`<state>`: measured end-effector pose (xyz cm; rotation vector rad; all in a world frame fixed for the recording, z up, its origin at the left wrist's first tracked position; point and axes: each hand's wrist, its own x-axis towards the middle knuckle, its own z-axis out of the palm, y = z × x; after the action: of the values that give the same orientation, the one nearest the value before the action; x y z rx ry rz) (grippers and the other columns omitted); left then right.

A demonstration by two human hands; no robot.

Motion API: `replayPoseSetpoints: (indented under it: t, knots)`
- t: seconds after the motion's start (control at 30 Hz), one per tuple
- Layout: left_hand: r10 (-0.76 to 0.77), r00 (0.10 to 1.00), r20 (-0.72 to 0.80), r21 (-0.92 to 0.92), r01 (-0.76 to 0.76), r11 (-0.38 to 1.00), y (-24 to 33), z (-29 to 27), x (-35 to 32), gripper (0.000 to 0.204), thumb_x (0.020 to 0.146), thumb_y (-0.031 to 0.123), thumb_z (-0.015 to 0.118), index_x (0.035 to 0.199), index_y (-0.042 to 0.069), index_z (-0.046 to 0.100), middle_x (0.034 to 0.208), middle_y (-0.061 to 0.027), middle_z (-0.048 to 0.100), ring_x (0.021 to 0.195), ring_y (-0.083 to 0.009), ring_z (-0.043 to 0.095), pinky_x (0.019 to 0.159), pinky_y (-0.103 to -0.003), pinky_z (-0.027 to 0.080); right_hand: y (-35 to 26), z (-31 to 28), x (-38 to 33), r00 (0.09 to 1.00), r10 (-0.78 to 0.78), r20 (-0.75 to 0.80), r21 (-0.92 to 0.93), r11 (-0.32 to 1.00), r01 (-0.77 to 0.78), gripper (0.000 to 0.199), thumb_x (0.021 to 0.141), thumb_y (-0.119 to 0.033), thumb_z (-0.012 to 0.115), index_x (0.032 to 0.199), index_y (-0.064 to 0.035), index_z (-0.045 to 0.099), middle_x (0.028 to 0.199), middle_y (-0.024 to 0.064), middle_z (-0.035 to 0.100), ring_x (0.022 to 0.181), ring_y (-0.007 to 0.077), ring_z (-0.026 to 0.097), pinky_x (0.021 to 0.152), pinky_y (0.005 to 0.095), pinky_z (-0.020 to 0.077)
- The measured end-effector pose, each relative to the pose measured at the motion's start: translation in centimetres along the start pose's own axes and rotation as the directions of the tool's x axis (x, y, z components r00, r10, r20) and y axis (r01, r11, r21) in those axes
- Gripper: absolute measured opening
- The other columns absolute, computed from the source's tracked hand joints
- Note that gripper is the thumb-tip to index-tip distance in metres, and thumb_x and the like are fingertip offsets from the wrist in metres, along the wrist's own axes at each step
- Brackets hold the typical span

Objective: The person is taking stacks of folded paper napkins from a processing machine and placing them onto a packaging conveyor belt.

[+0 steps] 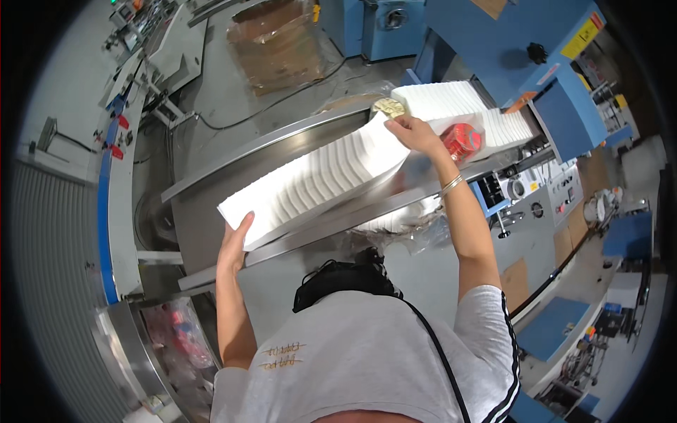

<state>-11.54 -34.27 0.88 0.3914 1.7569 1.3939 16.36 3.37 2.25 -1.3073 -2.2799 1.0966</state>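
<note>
A long row of white folded paper sheets (317, 180), perhaps napkins, lies slanted over a metal trough (204, 225). My left hand (235, 243) grips its near left end, with the thumb on top. The far right end is pinched by my right hand (417, 135), its thumb and fingers at the upper corner. Just beyond that hand, more white stacks (441, 99) rest at the trough's far right end. A red package (462, 142) sits beside my right wrist, and a round yellowish thing (388, 107) is near my right fingertips.
Blue machinery (508, 49) stands at the far right. An open cardboard box (275, 49) lined with plastic is on the floor beyond the trough. White material in clear plastic (405, 217) lies below the trough's near rim. At lower left, a metal bin (144, 331) holds plastic-wrapped items.
</note>
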Motion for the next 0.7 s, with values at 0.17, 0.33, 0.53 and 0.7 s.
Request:
replayPoseSetpoints:
  t: [0.17, 0.33, 0.53, 0.7]
  knots:
    - [-0.017, 0.999, 0.034, -0.006, 0.017, 1.0, 0.2, -0.9, -0.1, 0.095, 0.083, 0.04, 0.068, 0.146, -0.003, 0.012, 0.149, -0.0162, 0.026, 0.138, -0.0264, 0.023, 0.113, -0.034, 0.015, -0.8, 0.8, 0.3, 0.977, 0.013, 0.212, -0.032, 0.999, -0.007, 0.094, 0.076, -0.068, 0.059, 0.131, 0.0068, 0.043, 0.122, 0.0244, 0.055, 0.115, 0.0326, 0.053, 0.098, 0.0353, 0.0401]
    - [-0.018, 0.994, 0.11, 0.034, 0.014, 0.999, 1.1, -1.5, 0.1, 0.086, 0.085, 0.036, 0.067, 0.145, -0.001, 0.019, 0.145, -0.0161, 0.034, 0.136, -0.0248, 0.028, 0.111, -0.035, 0.019, -4.6, 2.6, -4.1, 0.919, -0.125, 0.375, 0.222, 0.974, 0.042, 0.092, 0.079, -0.053, 0.068, 0.137, 0.0073, 0.031, 0.131, 0.0224, 0.047, 0.125, 0.0272, 0.042, 0.107, 0.0338, 0.0304]
    - [-0.063, 0.987, 0.151, 0.043, 0.057, 0.997, 0.2, -8.8, 2.2, 0.081, 0.087, 0.037, 0.065, 0.146, 0.004, 0.022, 0.144, -0.0122, 0.037, 0.135, -0.0236, 0.029, 0.11, -0.036, 0.02, -3.8, 4.4, -8.2, 0.874, 0.029, 0.486, 0.429, 0.863, -0.267, 0.075, 0.092, -0.048, 0.053, 0.14, 0.0045, 0.029, 0.107, 0.0067, 0.058, 0.081, 0.0045, 0.056, 0.062, 0.0156, 0.0468]
    - [-0.24, 0.966, 0.093, 0.063, 0.235, 0.97, -0.7, -12.9, 4.3, 0.097, 0.078, 0.065, 0.06, 0.146, 0.005, 0.025, 0.15, -0.0128, 0.029, 0.14, -0.028, 0.02, 0.112, -0.048, 0.007, -2.3, 6.0, -6.5, 0.793, 0.132, 0.595, 0.483, 0.73, -0.484, 0.075, 0.093, -0.056, 0.045, 0.139, 0.0021, 0.036, 0.119, 0.0082, 0.055, 0.1, 0.0153, 0.055, 0.084, 0.0249, 0.0471]
